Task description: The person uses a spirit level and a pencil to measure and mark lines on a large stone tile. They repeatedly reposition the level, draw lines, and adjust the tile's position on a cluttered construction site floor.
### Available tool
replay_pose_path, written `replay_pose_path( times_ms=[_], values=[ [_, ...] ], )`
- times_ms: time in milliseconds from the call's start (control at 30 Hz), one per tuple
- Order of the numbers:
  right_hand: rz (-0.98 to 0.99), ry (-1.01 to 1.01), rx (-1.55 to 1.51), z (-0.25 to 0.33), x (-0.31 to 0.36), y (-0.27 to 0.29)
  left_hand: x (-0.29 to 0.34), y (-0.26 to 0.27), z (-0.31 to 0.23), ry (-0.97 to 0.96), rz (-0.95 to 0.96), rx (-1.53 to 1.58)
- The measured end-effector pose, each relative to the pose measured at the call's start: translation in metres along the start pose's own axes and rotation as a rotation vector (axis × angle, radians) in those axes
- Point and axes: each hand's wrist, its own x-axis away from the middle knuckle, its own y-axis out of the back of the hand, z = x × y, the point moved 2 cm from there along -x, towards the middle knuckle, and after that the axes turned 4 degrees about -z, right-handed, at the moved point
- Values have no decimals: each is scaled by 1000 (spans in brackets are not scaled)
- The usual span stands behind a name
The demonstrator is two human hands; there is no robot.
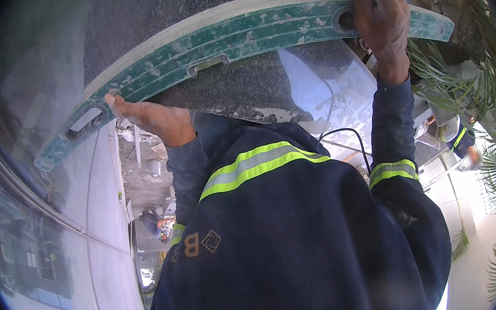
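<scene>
A long green spirit level point(258, 30), scuffed and spotted with pale dust, lies across a dark grey stone slab point(222, 90). My right hand point(382, 20) is closed on the level near its right end, beside a round opening. At the other end my left hand point(155, 119) grips the lower edge, next to an oblong opening; some of its fingers are hidden by the level. More dark slab surface shows beyond the level's far edge. Both forearms wear dark sleeves with reflective bands.
Palm fronds point(453, 79) hang at the right, near rubble and soil. A pale ledge point(99, 190) runs along the left beside glass panes. A black cable point(356, 133) loops near my right sleeve. Another person point(459, 138) in reflective clothing is at the right.
</scene>
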Motion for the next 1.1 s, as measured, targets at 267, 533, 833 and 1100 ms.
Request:
replay_pose_path(
  times_ms=[267,533,833,1100],
  values=[
    [-39,59,109,6,-12,-2,0,1,1,-66,-44,-44],
    [-74,49,74,-1,-4,-8,2,-7,-4,30,-49,80],
    [-13,-300,23,4,1,0,1,-8,-7,98,-81,122],
    [-3,-334,11,7,-3,1,-6,2,-3,192,39,300]
  ],
)
